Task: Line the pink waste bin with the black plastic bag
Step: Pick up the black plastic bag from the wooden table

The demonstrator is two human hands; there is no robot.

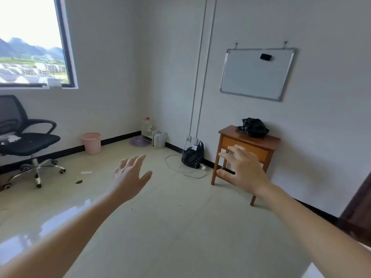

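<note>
Pale glossy tiles point(180, 227) are catching the light from the window point(32, 41) on the left; white walls are meeting in the far corner, and a whiteboard point(257, 74) is hanging on the right-hand one. Both of the person's arms are reaching out over the open floor; the left hand point(129, 175) is holding nothing, its fingers loosely spread and the thumb standing off; the right hand point(244, 169) is likewise empty, fingers fanned wide, and is showing in front of the small wooden table point(269, 142) though apparently still short of it.

On that table a crumpled black plastic bag point(253, 127) is lying untouched; the pink waste bin point(91, 143) is standing upright against the wall under the window, well apart from the table and unlined as far as can be seen. A second, filled black bag point(193, 156) is sitting on the floor by the wall socket, with a thin cable point(180, 171) trailing beside it.

Fetching the bag looks like the step in hand; it would go best by closing on the table, taking the crumpled bag and not the full one, and shaking it open to find the mouth before crossing to the bin. An office chair point(28, 141) is standing near the bin; scraps are littering the tiles beside it.
</note>
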